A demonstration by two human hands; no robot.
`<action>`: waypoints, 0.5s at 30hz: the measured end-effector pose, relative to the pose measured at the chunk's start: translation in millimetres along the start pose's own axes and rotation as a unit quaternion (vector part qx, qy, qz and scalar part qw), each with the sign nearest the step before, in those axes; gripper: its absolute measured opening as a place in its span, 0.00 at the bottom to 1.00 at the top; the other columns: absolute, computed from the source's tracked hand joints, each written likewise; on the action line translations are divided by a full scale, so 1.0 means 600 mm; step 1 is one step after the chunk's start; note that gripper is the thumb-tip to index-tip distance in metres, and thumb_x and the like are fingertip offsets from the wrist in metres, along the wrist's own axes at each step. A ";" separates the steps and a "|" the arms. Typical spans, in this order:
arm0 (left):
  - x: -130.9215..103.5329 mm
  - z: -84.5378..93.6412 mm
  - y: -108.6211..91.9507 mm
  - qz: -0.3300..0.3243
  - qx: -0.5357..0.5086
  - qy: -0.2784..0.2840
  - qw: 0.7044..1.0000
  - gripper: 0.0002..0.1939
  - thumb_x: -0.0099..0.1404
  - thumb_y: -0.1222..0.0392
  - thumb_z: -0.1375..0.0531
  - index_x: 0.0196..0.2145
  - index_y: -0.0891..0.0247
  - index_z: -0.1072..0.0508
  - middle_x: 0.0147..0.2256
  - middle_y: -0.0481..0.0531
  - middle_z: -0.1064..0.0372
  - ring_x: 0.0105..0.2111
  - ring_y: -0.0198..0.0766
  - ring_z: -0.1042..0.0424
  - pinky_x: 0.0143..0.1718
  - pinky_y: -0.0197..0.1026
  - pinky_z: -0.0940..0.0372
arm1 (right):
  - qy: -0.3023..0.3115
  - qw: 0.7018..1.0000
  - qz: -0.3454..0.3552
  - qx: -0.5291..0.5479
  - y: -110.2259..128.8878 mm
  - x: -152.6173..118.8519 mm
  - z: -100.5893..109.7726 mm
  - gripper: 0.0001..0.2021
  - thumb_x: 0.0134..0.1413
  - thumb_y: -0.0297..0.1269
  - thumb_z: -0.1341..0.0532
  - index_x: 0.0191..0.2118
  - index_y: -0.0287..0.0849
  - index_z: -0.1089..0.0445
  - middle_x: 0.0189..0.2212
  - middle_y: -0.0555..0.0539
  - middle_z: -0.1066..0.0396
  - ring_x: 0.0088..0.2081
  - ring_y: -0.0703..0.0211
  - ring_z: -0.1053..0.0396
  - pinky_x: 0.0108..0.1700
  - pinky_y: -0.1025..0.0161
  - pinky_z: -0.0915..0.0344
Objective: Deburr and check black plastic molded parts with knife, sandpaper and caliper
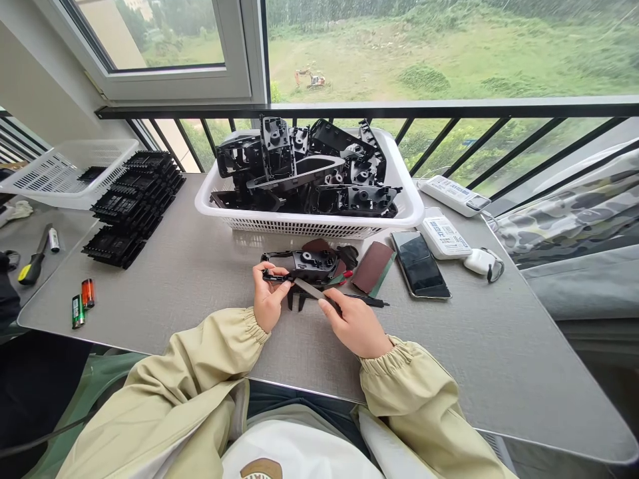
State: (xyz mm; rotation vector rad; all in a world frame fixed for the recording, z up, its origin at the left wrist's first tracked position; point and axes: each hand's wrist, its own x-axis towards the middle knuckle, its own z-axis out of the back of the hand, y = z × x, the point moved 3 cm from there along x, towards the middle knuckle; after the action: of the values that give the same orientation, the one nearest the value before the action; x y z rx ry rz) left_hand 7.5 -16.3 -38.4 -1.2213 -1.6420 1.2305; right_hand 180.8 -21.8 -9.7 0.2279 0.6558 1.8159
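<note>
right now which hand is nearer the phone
Right. The right hand sits just left of and below the phone; the left hand is farther left, holding the black part.

Small home workshop set up by a window

A grey worktop point(200, 279) stands against a railed window point(449, 53) looking out on green fields. On it sit a white basket point(309, 223) heaped with black moulded plastic parts point(304, 166), a neat stack of black parts point(134, 199), a second white basket point(64, 169), a screwdriver point(34, 259) and two lighters point(82, 301), while a camouflage-patterned cushion point(574, 213) beside it suggests a living space.
</note>
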 end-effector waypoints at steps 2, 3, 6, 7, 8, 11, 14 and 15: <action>0.000 0.001 0.000 0.001 0.003 -0.006 1.000 0.23 0.51 0.62 0.36 0.39 0.57 0.45 0.33 0.45 0.33 0.35 0.34 0.30 0.40 0.42 0.33 | 0.006 1.000 0.005 -0.005 0.001 0.000 -0.002 0.16 0.63 0.42 0.52 0.42 0.43 0.30 0.29 0.46 0.25 0.31 0.53 0.28 0.31 0.63 0.44; 0.000 0.001 -0.001 0.001 0.003 -0.008 1.000 0.23 0.51 0.62 0.36 0.40 0.57 0.45 0.33 0.45 0.33 0.35 0.34 0.30 0.40 0.42 0.32 | 0.011 1.000 0.008 -0.005 0.001 0.000 -0.003 0.15 0.63 0.42 0.52 0.41 0.43 0.30 0.28 0.46 0.25 0.31 0.53 0.28 0.31 0.63 0.44; 0.003 0.001 -0.003 -0.003 0.001 -0.010 1.000 0.22 0.52 0.62 0.37 0.40 0.56 0.45 0.33 0.45 0.33 0.34 0.33 0.30 0.39 0.42 0.32 | 0.017 1.000 0.020 -0.001 -0.001 -0.001 -0.005 0.15 0.62 0.42 0.51 0.40 0.44 0.30 0.27 0.47 0.25 0.29 0.54 0.29 0.30 0.62 0.44; 0.004 0.001 -0.004 -0.007 0.003 -0.012 1.000 0.23 0.51 0.63 0.36 0.40 0.56 0.45 0.33 0.45 0.33 0.33 0.33 0.30 0.39 0.41 0.33 | 0.011 1.000 0.026 0.002 -0.002 -0.001 -0.004 0.15 0.62 0.42 0.51 0.40 0.43 0.30 0.27 0.47 0.25 0.28 0.54 0.29 0.30 0.62 0.43; 0.005 0.001 -0.004 -0.013 0.009 -0.015 1.000 0.24 0.51 0.63 0.35 0.40 0.56 0.45 0.33 0.45 0.33 0.33 0.33 0.30 0.38 0.40 0.33 | 0.001 0.999 0.033 0.006 -0.004 -0.001 -0.004 0.15 0.62 0.43 0.51 0.41 0.43 0.30 0.27 0.47 0.25 0.28 0.54 0.29 0.30 0.62 0.43; 0.009 0.001 -0.003 -0.029 0.033 -0.040 0.998 0.28 0.48 0.63 0.32 0.41 0.56 0.45 0.32 0.44 0.34 0.33 0.31 0.31 0.38 0.37 0.35 | -0.035 0.997 0.060 0.023 -0.009 -0.001 -0.003 0.16 0.62 0.43 0.51 0.42 0.42 0.30 0.30 0.46 0.24 0.29 0.55 0.29 0.31 0.61 0.39; 0.013 0.004 -0.001 -0.031 0.041 -0.062 0.997 0.31 0.46 0.61 0.30 0.41 0.56 0.45 0.31 0.43 0.35 0.33 0.31 0.31 0.39 0.37 0.36 | -0.068 0.993 0.090 0.033 -0.013 -0.001 -0.004 0.15 0.62 0.43 0.50 0.42 0.41 0.29 0.34 0.44 0.24 0.32 0.54 0.28 0.33 0.61 0.36; 0.014 0.005 -0.001 -0.029 0.038 -0.066 0.997 0.31 0.46 0.61 0.30 0.41 0.56 0.45 0.31 0.43 0.35 0.33 0.31 0.31 0.40 0.37 0.36 | -0.077 0.991 0.099 0.036 -0.014 -0.001 -0.005 0.15 0.62 0.43 0.49 0.41 0.41 0.29 0.35 0.43 0.24 0.33 0.54 0.27 0.34 0.61 0.35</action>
State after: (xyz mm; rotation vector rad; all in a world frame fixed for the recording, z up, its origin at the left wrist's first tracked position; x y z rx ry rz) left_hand 2.0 -9.2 -38.4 -1.0588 -1.6961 1.3491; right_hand 186.5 -21.5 -16.3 0.4907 0.6069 1.9432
